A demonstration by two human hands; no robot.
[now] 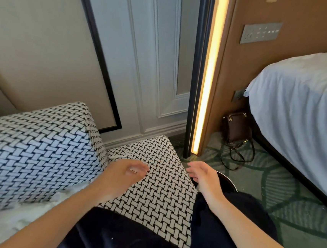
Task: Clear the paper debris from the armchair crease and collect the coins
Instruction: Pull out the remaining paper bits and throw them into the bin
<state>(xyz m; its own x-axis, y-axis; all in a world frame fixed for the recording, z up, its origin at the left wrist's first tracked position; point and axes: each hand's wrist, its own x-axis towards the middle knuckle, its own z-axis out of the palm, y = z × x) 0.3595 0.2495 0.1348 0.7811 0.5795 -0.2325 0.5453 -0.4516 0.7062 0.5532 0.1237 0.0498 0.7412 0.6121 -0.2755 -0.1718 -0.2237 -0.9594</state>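
Note:
The armchair has a black-and-white woven pattern; its seat cushion [151, 194] lies in the middle and its padded side [36, 147] rises at the left. A thin twisted strip of white paper [122, 156] lies at the crease between them. My left hand [126, 170] hovers over the seat just right of the crease, fingers loosely extended and blurred. A small shiny spot shows on its fingers; I cannot tell whether it is a ring or a coin. My right hand [199, 174] hangs over the seat's right edge, fingers relaxed, holding nothing. No loose coin is plainly visible.
White fabric [30, 213] is bunched at the lower left beside the chair. A dark round object [228, 183] sits on the floor under my right wrist. A brown handbag [236, 129] stands on the green carpet by the lit wall strip [208, 88]. A bed [299, 117] fills the right.

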